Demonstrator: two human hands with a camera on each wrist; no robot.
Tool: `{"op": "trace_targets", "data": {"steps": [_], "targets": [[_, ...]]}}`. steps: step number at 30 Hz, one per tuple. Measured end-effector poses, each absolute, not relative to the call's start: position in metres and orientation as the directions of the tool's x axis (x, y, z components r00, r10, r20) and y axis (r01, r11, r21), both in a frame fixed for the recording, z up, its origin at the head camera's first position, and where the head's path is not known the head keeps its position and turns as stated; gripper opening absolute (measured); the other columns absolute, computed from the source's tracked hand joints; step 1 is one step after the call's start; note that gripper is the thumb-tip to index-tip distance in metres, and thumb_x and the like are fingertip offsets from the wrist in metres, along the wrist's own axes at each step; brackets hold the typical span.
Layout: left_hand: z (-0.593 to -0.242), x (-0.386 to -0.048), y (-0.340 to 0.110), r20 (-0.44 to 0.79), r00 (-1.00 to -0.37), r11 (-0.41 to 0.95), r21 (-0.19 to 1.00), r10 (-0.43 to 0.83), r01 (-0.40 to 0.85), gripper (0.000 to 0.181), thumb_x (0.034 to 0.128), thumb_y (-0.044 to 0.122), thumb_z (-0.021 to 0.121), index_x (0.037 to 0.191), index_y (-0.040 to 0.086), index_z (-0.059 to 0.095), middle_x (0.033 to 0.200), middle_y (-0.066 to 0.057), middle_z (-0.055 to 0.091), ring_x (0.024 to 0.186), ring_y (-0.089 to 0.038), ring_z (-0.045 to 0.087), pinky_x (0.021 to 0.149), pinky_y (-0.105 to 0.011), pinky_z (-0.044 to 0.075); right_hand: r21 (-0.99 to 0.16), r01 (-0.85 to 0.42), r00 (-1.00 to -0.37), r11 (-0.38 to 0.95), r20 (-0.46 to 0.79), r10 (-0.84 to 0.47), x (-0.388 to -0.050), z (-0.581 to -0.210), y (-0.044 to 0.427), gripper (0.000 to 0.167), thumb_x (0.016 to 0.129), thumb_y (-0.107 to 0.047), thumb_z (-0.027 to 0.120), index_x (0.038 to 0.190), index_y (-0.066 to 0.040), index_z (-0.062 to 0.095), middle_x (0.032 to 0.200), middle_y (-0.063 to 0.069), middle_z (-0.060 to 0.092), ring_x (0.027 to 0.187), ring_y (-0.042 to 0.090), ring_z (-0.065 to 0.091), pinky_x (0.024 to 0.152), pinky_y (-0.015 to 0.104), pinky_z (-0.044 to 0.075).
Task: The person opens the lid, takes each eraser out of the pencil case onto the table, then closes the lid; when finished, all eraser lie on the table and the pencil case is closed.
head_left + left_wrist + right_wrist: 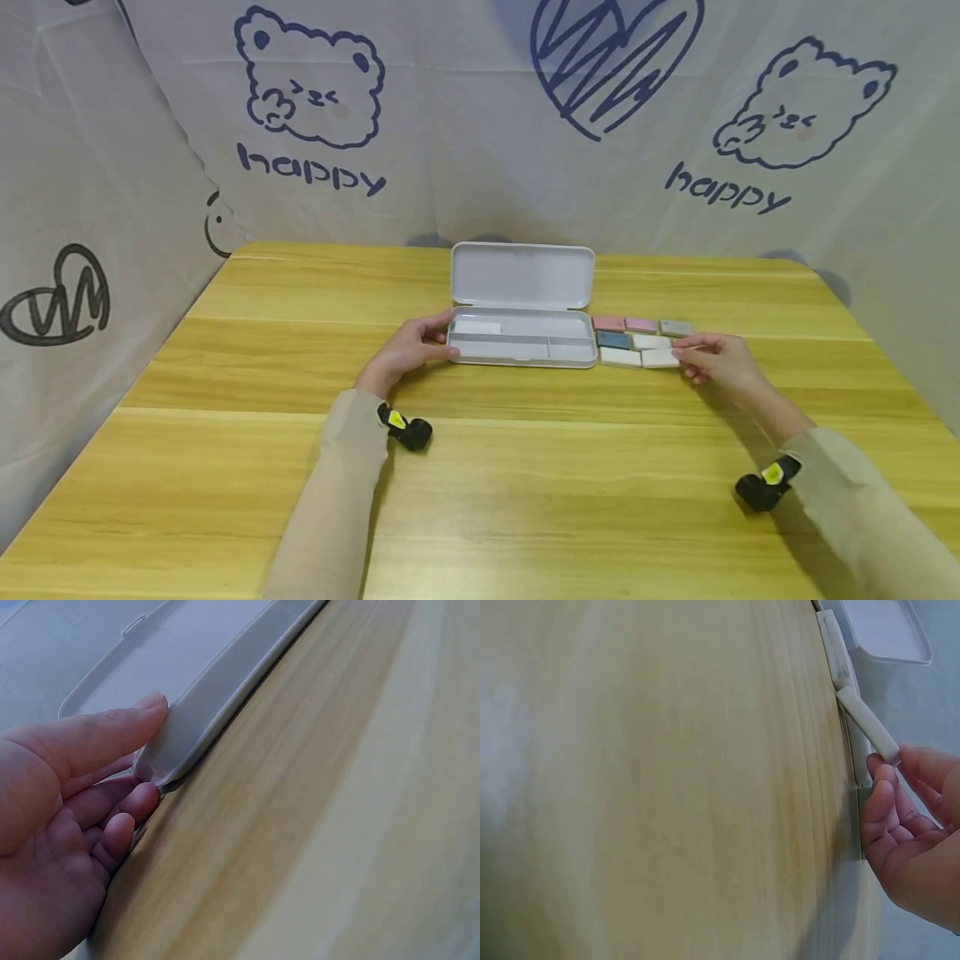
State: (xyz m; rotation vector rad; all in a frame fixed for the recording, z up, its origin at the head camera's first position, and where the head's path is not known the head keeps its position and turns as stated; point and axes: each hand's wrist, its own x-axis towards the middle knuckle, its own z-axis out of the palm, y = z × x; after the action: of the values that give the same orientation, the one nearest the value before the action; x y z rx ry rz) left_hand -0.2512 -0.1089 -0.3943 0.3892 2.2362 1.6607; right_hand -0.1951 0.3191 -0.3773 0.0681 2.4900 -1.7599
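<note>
A white pencil case [501,349] lies on the table with its lid [522,276] raised toward the back. One white block [477,328] sits in the left part of its rear compartment. My left hand [405,348] grips the case's left end, thumb at the front corner and the other fingers around the side, as the left wrist view shows. To the right of the case, my right hand [720,364] pinches one end of a white eraser [868,725]. That end is tipped up, while the far end touches the neighbouring white eraser [621,357].
Beside the case lie several more block-shaped erasers: a pink one [608,322], a lilac one [641,324], a grey one [676,328], a dark blue one [613,339] and a white one [651,342]. A wooden table [525,500] bears everything, with a printed cloth [465,125] behind.
</note>
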Motion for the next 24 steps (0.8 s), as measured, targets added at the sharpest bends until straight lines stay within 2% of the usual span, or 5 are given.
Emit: {"op": "trace_targets", "data": {"steps": [3, 7, 10, 13, 24], "targets": [[-0.397, -0.2527, -0.1091, -0.092, -0.911, 0.298, 0.954, 0.401, 0.035, 0.065, 0.0782, 0.006, 0.067, 0.136, 0.005, 0.036, 0.104, -0.016, 0.049, 0.093, -0.022, 0.04, 0.069, -0.025, 0.033, -0.932, 0.101, -0.993, 0.347, -0.114, -0.017, -0.1953, -0.3771, 0.3207, 0.01, 0.084, -0.009, 0.061, 0.079, -0.016, 0.066, 0.062, -0.005, 0.059, 0.053, 0.007, 0.054, 0.048, 0.022, 0.046], [-0.3968, -0.2529, -0.1095, -0.08, -0.913, 0.304, 0.951, 0.4, 0.05, 0.065, 0.0782, 0.005, 0.067, 0.135, 0.004, 0.036, 0.101, -0.014, 0.049, 0.091, -0.021, 0.04, 0.068, -0.025, 0.034, -0.926, 0.094, -0.993, 0.366, -0.113, -0.031, -0.1955, -0.3781, 0.3225, 0.006, 0.082, -0.009, 0.064, 0.087, -0.005, 0.066, 0.063, -0.005, 0.059, 0.055, 0.007, 0.053, 0.049, 0.022, 0.045], [-0.3966, -0.2532, -0.1095, -0.077, -0.913, 0.304, 0.951, 0.4, 0.053, 0.065, 0.0781, 0.005, 0.067, 0.135, 0.004, 0.036, 0.1, -0.014, 0.049, 0.091, -0.02, 0.04, 0.069, -0.025, 0.034, -0.905, 0.08, -0.993, 0.419, -0.11, -0.047, -0.1956, -0.3789, 0.3235, 0.027, 0.08, -0.008, 0.066, 0.098, 0.01, 0.06, 0.066, -0.008, 0.061, 0.056, 0.007, 0.054, 0.049, 0.023, 0.045], [-0.3966, -0.2531, -0.1094, -0.079, -0.913, 0.306, 0.951, 0.4, 0.052, 0.065, 0.0781, 0.005, 0.067, 0.135, 0.004, 0.036, 0.099, -0.014, 0.048, 0.09, -0.02, 0.04, 0.068, -0.024, 0.033, -0.872, 0.07, -0.992, 0.485, -0.111, -0.056, -0.1959, -0.3789, 0.3226, 0.041, 0.079, -0.007, 0.067, 0.108, 0.018, 0.051, 0.071, -0.009, 0.062, 0.056, 0.008, 0.055, 0.05, 0.024, 0.046], [-0.3985, -0.2539, -0.11, -0.079, -0.914, 0.306, 0.951, 0.399, 0.052, 0.065, 0.0782, 0.006, 0.067, 0.135, 0.005, 0.037, 0.099, -0.015, 0.048, 0.089, -0.019, 0.04, 0.064, -0.023, 0.033, -0.815, 0.03, -0.996, 0.579, -0.075, -0.052, -0.1971, -0.3811, 0.3181, 0.037, 0.078, -0.002, 0.066, 0.106, 0.02, 0.053, 0.075, 0.001, 0.064, 0.055, 0.006, 0.053, 0.048, 0.024, 0.045]]}}
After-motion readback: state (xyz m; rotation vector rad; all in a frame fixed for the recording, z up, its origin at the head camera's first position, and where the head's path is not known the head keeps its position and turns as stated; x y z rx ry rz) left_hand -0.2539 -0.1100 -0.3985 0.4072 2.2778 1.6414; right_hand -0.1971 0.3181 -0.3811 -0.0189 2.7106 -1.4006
